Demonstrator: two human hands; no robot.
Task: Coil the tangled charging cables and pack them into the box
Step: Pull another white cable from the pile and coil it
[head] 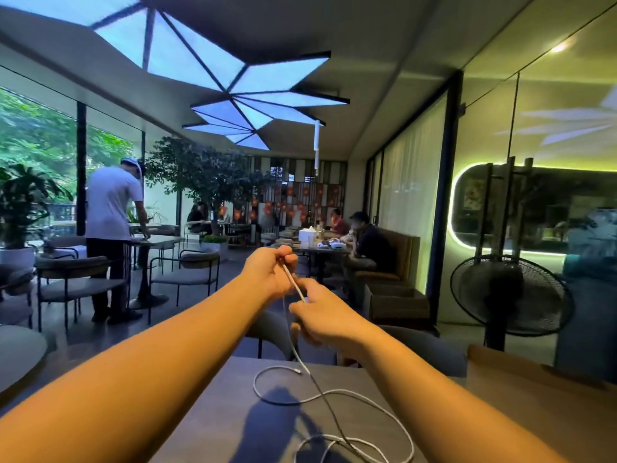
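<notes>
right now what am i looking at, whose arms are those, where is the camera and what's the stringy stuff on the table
No machine here: a person wears one camera on the head, so you see their arms reaching forward. The left hand and the right hand both pinch a white cable, pulled straight between them. It hangs down to the dark table, where white cable lies in loops crossed by a thin dark cable. A brown box sits at the right.

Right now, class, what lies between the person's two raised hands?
A straight stretch of thin white charging cable runs between the left hand and the right hand, both pinching it. The head view shows this.
</notes>
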